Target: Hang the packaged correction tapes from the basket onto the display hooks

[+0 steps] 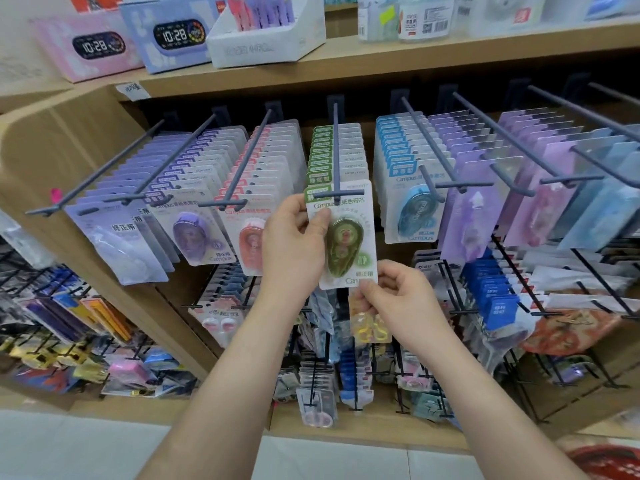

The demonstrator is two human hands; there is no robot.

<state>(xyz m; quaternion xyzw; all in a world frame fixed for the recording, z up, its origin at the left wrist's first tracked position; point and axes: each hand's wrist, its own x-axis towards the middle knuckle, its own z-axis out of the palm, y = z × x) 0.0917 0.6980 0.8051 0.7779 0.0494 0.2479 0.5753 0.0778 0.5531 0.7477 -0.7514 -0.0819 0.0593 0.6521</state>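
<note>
Just left of centre frame, the left hand (294, 237) pinches the upper left edge of the green correction tape pack (346, 247). The pack stands upright at centre with its long axis vertical. Its top meets the crossbar tip of the centre hook (335, 150), which runs up and away (whether the hole is threaded, I can't tell). Lower right of it, the right hand (398, 296) pinches its bottom corner. White card, green dispenser under clear plastic.

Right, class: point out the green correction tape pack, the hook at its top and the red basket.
green correction tape pack (346, 245): head view, on the green dispenser.
hook (335, 150): head view, midway along its rod.
red basket (609, 462): head view, on its visible edge.
</note>
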